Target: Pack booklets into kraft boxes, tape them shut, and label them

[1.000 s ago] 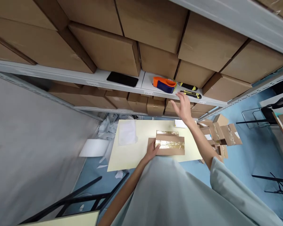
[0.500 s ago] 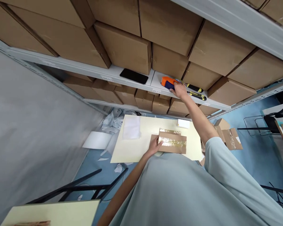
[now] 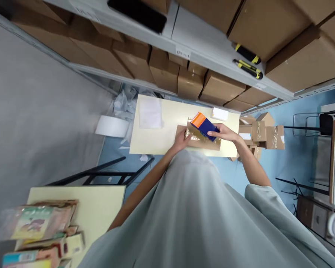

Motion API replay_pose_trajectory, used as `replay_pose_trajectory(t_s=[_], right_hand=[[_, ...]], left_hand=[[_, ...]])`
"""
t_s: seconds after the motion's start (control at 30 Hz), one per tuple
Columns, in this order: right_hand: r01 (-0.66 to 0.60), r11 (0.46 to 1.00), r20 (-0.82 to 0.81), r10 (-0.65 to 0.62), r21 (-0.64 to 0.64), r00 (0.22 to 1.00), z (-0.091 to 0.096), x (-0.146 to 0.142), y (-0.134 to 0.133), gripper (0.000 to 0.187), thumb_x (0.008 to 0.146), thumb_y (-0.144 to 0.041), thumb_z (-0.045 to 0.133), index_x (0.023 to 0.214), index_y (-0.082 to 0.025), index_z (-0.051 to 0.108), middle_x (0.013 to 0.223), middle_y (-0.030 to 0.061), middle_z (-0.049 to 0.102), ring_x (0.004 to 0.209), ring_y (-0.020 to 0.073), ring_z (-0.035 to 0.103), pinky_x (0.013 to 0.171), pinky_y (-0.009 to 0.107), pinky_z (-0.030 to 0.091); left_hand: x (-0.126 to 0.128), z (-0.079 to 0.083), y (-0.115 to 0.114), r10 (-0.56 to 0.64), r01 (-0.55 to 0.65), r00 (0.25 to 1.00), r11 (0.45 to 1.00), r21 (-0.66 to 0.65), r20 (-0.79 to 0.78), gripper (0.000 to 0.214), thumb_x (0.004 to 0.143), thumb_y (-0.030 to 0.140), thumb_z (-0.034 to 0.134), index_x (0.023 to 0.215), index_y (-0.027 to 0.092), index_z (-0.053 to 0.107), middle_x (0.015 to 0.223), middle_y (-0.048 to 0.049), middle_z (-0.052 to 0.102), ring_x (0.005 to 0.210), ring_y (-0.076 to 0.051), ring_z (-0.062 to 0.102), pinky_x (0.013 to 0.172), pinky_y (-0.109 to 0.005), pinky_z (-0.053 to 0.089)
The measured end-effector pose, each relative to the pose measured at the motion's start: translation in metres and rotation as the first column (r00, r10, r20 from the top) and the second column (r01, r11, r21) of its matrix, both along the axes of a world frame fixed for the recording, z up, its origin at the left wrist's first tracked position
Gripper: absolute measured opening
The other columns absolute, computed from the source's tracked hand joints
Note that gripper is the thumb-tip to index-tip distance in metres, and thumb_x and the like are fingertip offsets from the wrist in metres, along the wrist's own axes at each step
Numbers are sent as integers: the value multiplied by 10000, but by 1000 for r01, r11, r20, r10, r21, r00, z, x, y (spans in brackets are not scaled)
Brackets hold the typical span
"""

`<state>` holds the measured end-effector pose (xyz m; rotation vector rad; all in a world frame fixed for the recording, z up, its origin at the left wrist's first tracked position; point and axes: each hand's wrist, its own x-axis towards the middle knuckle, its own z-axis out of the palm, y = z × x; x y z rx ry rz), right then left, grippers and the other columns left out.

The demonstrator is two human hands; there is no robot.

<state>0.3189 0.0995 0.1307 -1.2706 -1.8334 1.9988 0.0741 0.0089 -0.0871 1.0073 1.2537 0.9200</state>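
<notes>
My left hand (image 3: pixel 181 140) grips the left end of a small cardboard box (image 3: pixel 215 145), its thumb on top. Shiny brown tape runs across the box, and more flat cardboard shows behind its left end. Above the box, my right hand (image 3: pixel 223 132) is closed around the dark-blue end of what looks like a tape dispenser (image 3: pixel 203 124). Its orange end points up and left. Whether the dispenser touches the box I cannot tell. Both hands are over a pale yellow table (image 3: pixel 167 106).
White sheets (image 3: pixel 150 112) and a small white box (image 3: pixel 220 114) lie on the table. Behind it, a shelf (image 3: pixel 203 37) holds cardboard boxes, a black phone (image 3: pixel 139 14) and two utility knives (image 3: pixel 248 69). More cartons (image 3: pixel 259 132) are stacked to the right; packaged books (image 3: pixel 36 223) lie lower left.
My right hand has brought the orange and blue dispenser from the shelf down over the box. My left hand still holds the box. The view has tilted downward.
</notes>
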Motion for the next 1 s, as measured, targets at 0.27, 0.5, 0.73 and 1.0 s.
replay_pose_trajectory(t_s=[0.27, 0.5, 0.73, 1.0], right_hand=[[123, 978, 53, -116, -168, 992, -41, 20, -39, 707, 784, -883, 855, 902, -193, 760, 770, 23, 773, 675, 185, 696, 631, 294, 593], [149, 987, 70, -144, -61, 987, -39, 32, -24, 728, 782, -908, 845, 892, -197, 735, 779, 24, 744, 697, 196, 675, 623, 302, 583], [76, 997, 68, -76, 3, 995, -41, 29, -20, 740, 823, -907, 804, 906, -177, 720, 797, 22, 684, 714, 172, 613, 632, 289, 543], [14, 1000, 53, -14, 12, 998, -39, 25, -17, 705, 860, -880, 785, 901, -179, 715, 789, 12, 658, 725, 165, 584, 636, 277, 498]], left_hand=[[-2, 7, -12, 3, 4, 987, 999, 43, -160, 720, 990, 655, 743, 1523, 177, 666, 1436, -157, 748, 1394, -400, 639, 1276, -550, 469], [-6, 38, -24, 108, -51, 921, 986, 158, -375, 626, 991, 613, 789, 1478, 229, 707, 1514, -137, 684, 1452, -399, 599, 1298, -479, 446], [4, 55, -22, 115, -81, 806, 993, 85, -580, 479, 997, 427, 800, 1434, 248, 721, 1376, -116, 696, 1170, -292, 718, 1068, -392, 583], [8, 65, -14, 143, -155, 813, 988, 28, -564, 443, 891, 302, 855, 1311, 237, 729, 1286, -83, 737, 972, -248, 717, 981, -395, 577]])
